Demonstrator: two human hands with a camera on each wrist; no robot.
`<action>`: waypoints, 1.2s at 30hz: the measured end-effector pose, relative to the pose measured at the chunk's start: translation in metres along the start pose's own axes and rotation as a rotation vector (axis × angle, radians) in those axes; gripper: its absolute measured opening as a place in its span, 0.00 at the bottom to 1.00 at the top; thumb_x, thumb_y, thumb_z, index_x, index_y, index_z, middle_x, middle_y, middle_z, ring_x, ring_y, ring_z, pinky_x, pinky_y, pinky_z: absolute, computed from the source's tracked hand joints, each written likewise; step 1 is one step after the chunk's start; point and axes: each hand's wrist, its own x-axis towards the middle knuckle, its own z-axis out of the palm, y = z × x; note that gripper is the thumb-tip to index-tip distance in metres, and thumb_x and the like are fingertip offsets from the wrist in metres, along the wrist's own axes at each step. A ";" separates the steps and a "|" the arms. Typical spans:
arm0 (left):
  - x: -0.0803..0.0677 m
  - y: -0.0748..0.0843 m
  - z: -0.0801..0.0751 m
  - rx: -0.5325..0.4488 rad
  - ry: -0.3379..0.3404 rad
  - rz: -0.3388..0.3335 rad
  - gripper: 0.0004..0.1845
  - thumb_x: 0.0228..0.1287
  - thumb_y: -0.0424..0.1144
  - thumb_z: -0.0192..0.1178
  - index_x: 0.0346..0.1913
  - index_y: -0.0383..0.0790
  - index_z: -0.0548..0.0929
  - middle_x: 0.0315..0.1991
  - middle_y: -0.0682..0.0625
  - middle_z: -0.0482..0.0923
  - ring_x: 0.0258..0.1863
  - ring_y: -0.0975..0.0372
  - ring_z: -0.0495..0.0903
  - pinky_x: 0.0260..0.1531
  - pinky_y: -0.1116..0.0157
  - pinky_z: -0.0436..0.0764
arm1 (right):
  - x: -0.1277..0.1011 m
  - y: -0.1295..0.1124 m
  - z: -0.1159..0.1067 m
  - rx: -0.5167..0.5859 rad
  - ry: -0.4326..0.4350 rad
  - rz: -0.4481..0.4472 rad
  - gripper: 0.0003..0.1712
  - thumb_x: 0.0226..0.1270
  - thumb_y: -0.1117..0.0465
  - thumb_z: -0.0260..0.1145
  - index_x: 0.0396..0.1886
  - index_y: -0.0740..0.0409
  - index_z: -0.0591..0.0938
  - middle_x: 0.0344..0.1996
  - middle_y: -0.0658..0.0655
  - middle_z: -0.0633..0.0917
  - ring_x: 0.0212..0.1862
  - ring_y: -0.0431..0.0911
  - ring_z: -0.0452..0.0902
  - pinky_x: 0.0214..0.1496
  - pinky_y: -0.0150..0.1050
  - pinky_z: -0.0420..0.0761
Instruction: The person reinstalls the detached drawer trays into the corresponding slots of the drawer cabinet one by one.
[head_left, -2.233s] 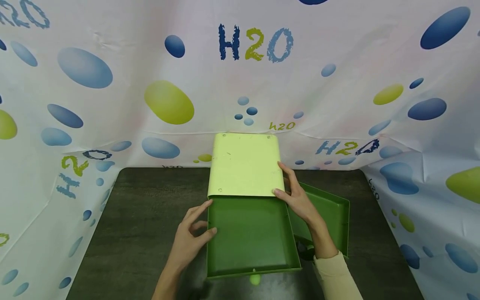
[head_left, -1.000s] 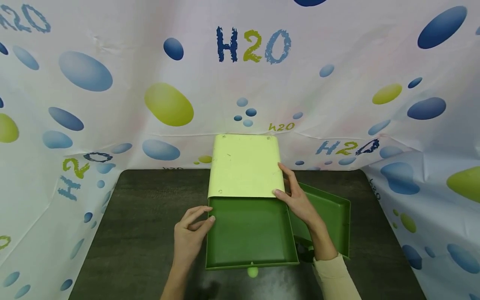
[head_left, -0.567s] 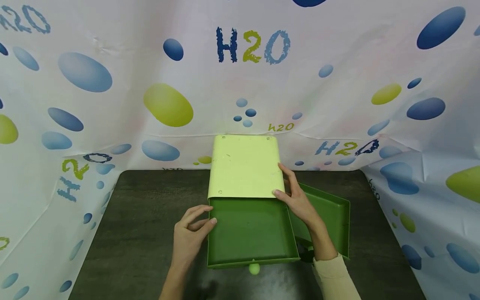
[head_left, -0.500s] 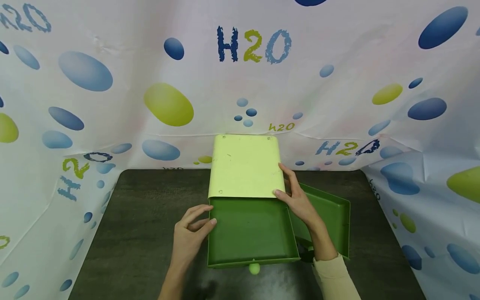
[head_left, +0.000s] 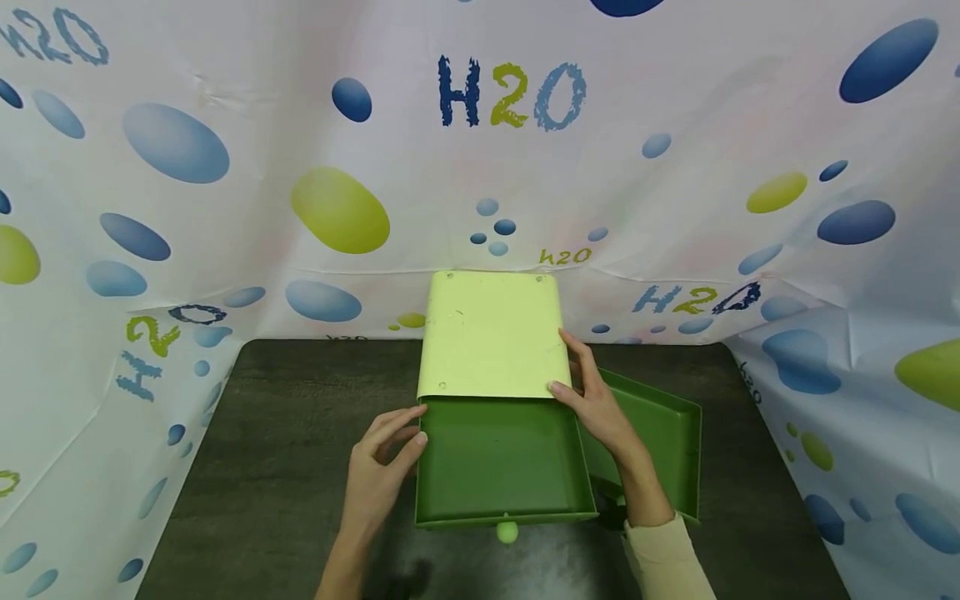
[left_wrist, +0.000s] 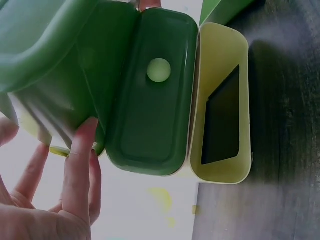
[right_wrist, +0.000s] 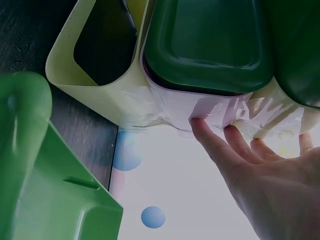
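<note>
The dark green plastic drawer with a pale round knob [head_left: 501, 458] sits half pulled out of the pale yellow-green plastic cabinet shell [head_left: 491, 335] at the back of the dark wooden table [head_left: 285, 450]; to slide it well, I'd judge it should be kept square to that shell so its sides don't bind. The left hand [head_left: 378, 475] rests loosely spread with fingertips on the drawer's left wall, gripping nothing. The right hand [head_left: 600, 408] lies with straight fingers along the shell's right edge, steadying it, beside a second green drawer [head_left: 663, 433] lying right of the shell.
</note>
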 end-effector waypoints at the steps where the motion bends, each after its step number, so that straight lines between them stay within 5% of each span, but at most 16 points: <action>1: 0.000 0.000 0.000 0.006 0.003 0.008 0.17 0.67 0.34 0.65 0.58 0.41 0.84 0.55 0.45 0.75 0.51 0.55 0.79 0.29 0.61 0.85 | 0.000 0.000 0.000 0.000 0.001 -0.001 0.42 0.78 0.62 0.56 0.81 0.37 0.45 0.76 0.63 0.50 0.71 0.64 0.59 0.53 0.42 0.79; 7: 0.001 0.004 -0.002 0.030 -0.038 0.022 0.19 0.70 0.35 0.63 0.62 0.44 0.82 0.56 0.45 0.75 0.51 0.55 0.78 0.33 0.61 0.84 | 0.001 0.001 0.000 0.007 0.007 -0.001 0.42 0.78 0.62 0.56 0.81 0.38 0.45 0.78 0.58 0.46 0.72 0.63 0.57 0.54 0.40 0.78; 14: -0.001 0.006 -0.013 0.083 -0.224 0.005 0.29 0.70 0.35 0.62 0.72 0.49 0.71 0.66 0.45 0.66 0.57 0.53 0.72 0.47 0.62 0.81 | 0.001 0.001 -0.001 0.017 0.016 -0.002 0.42 0.78 0.62 0.56 0.81 0.38 0.46 0.79 0.56 0.44 0.73 0.63 0.55 0.54 0.39 0.78; 22: -0.002 0.006 -0.021 0.034 -0.418 -0.052 0.46 0.64 0.33 0.67 0.79 0.58 0.55 0.71 0.45 0.51 0.64 0.46 0.62 0.50 0.62 0.81 | -0.001 0.001 0.002 0.025 0.024 0.016 0.41 0.78 0.60 0.56 0.80 0.36 0.46 0.79 0.54 0.44 0.73 0.62 0.56 0.55 0.42 0.77; 36: -0.003 0.004 -0.027 0.090 -0.582 -0.051 0.69 0.47 0.38 0.81 0.80 0.66 0.39 0.78 0.46 0.37 0.74 0.41 0.51 0.60 0.44 0.73 | 0.000 0.002 0.003 0.024 0.022 -0.005 0.41 0.78 0.62 0.55 0.81 0.38 0.45 0.79 0.55 0.45 0.74 0.62 0.55 0.56 0.37 0.76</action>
